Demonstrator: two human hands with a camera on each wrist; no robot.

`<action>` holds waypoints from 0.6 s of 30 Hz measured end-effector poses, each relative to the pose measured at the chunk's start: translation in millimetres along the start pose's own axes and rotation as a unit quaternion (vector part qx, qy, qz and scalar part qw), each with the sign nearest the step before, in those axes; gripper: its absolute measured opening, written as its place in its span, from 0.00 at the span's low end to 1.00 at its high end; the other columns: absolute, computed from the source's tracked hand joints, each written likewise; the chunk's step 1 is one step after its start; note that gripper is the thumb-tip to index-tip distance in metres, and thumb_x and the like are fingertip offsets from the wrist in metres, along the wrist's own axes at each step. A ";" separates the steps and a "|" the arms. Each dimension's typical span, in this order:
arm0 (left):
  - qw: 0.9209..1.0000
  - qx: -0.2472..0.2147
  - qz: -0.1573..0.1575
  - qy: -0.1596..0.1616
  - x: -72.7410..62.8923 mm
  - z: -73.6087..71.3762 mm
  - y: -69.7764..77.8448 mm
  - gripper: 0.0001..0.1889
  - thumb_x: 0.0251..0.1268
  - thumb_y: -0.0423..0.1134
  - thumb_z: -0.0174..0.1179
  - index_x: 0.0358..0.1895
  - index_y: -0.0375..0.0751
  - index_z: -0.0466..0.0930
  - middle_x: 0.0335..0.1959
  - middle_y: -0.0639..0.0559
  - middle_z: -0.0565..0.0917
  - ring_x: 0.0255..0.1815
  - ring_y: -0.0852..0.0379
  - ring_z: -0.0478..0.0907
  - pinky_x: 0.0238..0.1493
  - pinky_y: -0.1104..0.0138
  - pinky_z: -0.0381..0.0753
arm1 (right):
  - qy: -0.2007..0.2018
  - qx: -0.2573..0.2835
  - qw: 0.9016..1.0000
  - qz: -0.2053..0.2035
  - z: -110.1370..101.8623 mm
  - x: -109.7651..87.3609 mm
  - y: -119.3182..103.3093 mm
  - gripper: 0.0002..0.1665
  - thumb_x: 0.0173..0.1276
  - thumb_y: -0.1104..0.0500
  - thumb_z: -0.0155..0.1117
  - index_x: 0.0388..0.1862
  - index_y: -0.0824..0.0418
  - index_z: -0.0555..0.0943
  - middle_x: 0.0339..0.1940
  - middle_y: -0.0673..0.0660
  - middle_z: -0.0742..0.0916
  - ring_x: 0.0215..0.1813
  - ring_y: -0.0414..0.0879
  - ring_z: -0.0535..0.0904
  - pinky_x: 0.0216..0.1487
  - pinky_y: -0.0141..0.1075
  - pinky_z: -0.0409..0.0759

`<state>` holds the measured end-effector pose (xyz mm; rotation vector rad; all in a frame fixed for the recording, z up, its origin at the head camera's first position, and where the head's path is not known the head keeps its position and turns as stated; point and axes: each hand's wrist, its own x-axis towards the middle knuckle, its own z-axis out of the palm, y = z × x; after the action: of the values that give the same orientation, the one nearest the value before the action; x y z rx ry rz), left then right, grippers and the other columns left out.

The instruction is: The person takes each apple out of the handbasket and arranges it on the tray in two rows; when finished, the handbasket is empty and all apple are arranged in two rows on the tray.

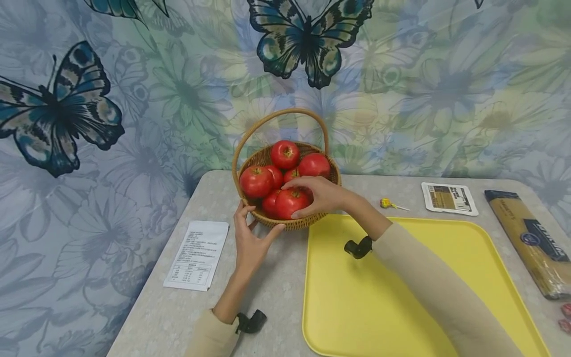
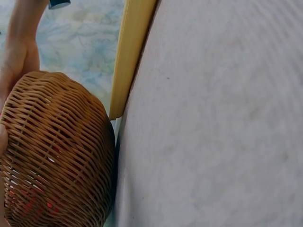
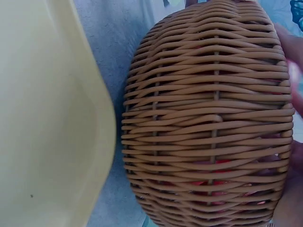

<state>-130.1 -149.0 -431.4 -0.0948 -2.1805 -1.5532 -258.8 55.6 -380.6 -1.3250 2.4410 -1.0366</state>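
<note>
A brown wicker basket [image 1: 298, 224] with an arched handle stands at the back of the table, filled with several red apples [image 1: 256, 181]. My left hand [image 1: 251, 243] holds the basket at its front left, fingers at the rim and thumb along the front side. Over the basket's front right, my right hand [image 1: 324, 194] grips a red apple [image 1: 287, 204] between thumb and fingers, still within the rim. The woven wall [image 2: 57, 151] fills much of the left wrist view. In the right wrist view the wicker side [image 3: 208, 113] hides most of the fruit.
A yellow tray [image 1: 383, 302] lies right of the basket, under my right forearm. Left of it is a printed white paper packet [image 1: 196, 255]. Along the back right are a lollipop [image 1: 387, 203], a white-edged packet [image 1: 449, 198] and a long brown package [image 1: 528, 243]. A patterned wall stands behind.
</note>
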 end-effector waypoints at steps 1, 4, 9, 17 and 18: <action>1.000 -0.002 0.001 0.000 0.5 -0.1 -0.7 0.38 0.51 0.34 0.75 0.60 0.25 0.59 0.75 0.31 0.51 0.77 0.37 0.52 0.63 0.40 0.71 | 0.018 -0.003 1.000 -0.007 0.2 -1.1 -0.3 0.37 0.54 0.46 0.78 0.62 0.50 0.76 0.59 0.48 0.81 0.62 0.43 0.75 0.64 0.44 0.74; 1.000 -0.003 0.003 0.003 1.3 -0.2 -2.1 0.37 0.51 0.34 0.75 0.59 0.24 0.60 0.75 0.30 0.52 0.76 0.36 0.53 0.62 0.40 0.71 | 0.068 -0.009 0.997 -0.022 -2.2 -7.9 -5.8 0.38 0.51 0.45 0.79 0.62 0.48 0.77 0.59 0.48 0.80 0.61 0.44 0.73 0.62 0.45 0.76; 1.000 -0.003 0.007 0.008 1.4 1.0 -3.2 0.37 0.50 0.33 0.75 0.58 0.23 0.60 0.74 0.29 0.52 0.76 0.37 0.53 0.62 0.40 0.71 | 0.112 -0.015 0.992 -0.047 -17.6 -31.7 -20.5 0.40 0.49 0.48 0.81 0.63 0.48 0.76 0.60 0.51 0.78 0.62 0.47 0.71 0.58 0.47 0.79; 1.000 0.004 0.010 0.010 2.7 3.0 -6.6 0.37 0.50 0.32 0.75 0.58 0.25 0.61 0.74 0.29 0.52 0.76 0.37 0.53 0.62 0.41 0.72 | 0.114 -0.014 0.993 -0.021 -30.0 -91.6 -23.0 0.40 0.48 0.55 0.81 0.62 0.48 0.76 0.58 0.52 0.76 0.57 0.47 0.75 0.49 0.41 0.83; 1.000 0.005 0.011 0.009 2.7 3.2 -7.1 0.37 0.50 0.32 0.75 0.58 0.25 0.61 0.74 0.29 0.52 0.76 0.37 0.53 0.61 0.41 0.72 | 0.112 -0.015 0.993 -0.018 -28.5 -97.9 -20.9 0.40 0.48 0.55 0.81 0.62 0.48 0.76 0.57 0.51 0.76 0.57 0.47 0.75 0.50 0.41 0.84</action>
<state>-135.8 -149.2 -437.4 -0.1000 -2.1652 -1.5263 -200.3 139.6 -362.0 -1.3306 2.6108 -1.2238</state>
